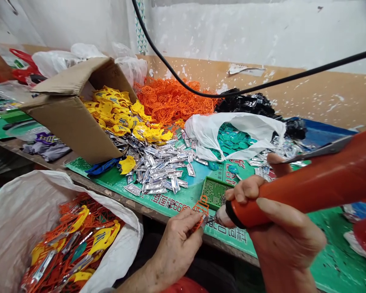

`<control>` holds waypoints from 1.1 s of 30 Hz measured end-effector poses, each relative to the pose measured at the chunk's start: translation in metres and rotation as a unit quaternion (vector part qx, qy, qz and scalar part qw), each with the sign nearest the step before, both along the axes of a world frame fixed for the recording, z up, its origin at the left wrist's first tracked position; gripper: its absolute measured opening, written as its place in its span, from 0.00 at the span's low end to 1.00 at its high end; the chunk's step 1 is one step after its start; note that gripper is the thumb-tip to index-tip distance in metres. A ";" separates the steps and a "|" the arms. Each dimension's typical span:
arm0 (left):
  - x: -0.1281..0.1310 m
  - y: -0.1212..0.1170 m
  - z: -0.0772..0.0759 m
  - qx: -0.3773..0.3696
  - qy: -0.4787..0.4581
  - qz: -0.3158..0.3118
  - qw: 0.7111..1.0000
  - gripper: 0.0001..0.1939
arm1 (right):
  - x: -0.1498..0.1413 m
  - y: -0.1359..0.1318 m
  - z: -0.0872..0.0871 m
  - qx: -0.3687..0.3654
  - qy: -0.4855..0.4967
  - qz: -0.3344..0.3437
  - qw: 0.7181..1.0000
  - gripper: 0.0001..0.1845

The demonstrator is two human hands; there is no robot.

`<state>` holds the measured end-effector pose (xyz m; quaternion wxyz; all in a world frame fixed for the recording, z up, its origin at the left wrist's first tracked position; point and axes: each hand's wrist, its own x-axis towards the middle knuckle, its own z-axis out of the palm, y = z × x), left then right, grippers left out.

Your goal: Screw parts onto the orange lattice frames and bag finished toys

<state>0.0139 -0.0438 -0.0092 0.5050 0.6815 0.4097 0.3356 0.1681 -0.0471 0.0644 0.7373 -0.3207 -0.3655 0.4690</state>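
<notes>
My left hand [177,242] is closed, pinching a small orange plastic lattice part [202,203] near the table's front edge. A piece of silver shows at the fingertips, its shape mostly hidden. Wrapped around an orange-red electric screwdriver [311,183], my right hand [288,236] holds it tilted, tip pointing left. The tip meets or nearly meets the part in my left hand; contact is unclear. Just behind them sits a green tray [205,194] with rows of small holes and tiny metal pieces, partly covered by my right fingers.
Silver pieces [161,167] lie heaped behind the tray. A tilted cardboard box [70,122] spills yellow parts [116,110]. Orange lattice parts [177,99] and black parts [247,103] pile by the wall. A white bag [201,130] holds teal pieces; a sack [122,240] holds mixed assemblies. A black cable [183,83] hangs across.
</notes>
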 end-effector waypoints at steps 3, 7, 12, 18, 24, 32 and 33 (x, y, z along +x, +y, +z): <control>-0.001 0.000 0.001 -0.034 -0.013 -0.005 0.999 0.11 | -0.001 0.001 0.000 -0.004 0.004 -0.009 1.000 0.26; -0.001 0.001 0.001 -0.059 -0.031 -0.013 0.998 0.12 | 0.000 0.003 -0.002 -0.003 0.007 -0.013 1.000 0.25; -0.001 0.000 0.002 -0.068 -0.040 -0.014 0.997 0.11 | 0.000 0.004 -0.005 -0.010 0.002 -0.010 1.000 0.23; -0.001 -0.001 0.001 -0.072 -0.032 -0.009 0.997 0.11 | 0.000 0.003 -0.006 -0.015 -0.011 -0.016 1.000 0.23; -0.001 -0.001 0.001 -0.078 -0.026 -0.007 0.997 0.12 | 0.001 0.004 -0.009 -0.014 -0.002 -0.010 1.000 0.25; -0.001 -0.001 -0.001 -0.114 -0.031 -0.005 0.993 0.14 | -0.001 0.000 -0.009 -0.008 -0.012 0.003 1.000 0.25; -0.002 -0.001 -0.002 -0.120 -0.033 -0.006 0.992 0.15 | -0.001 -0.001 -0.009 -0.008 -0.018 0.000 1.000 0.26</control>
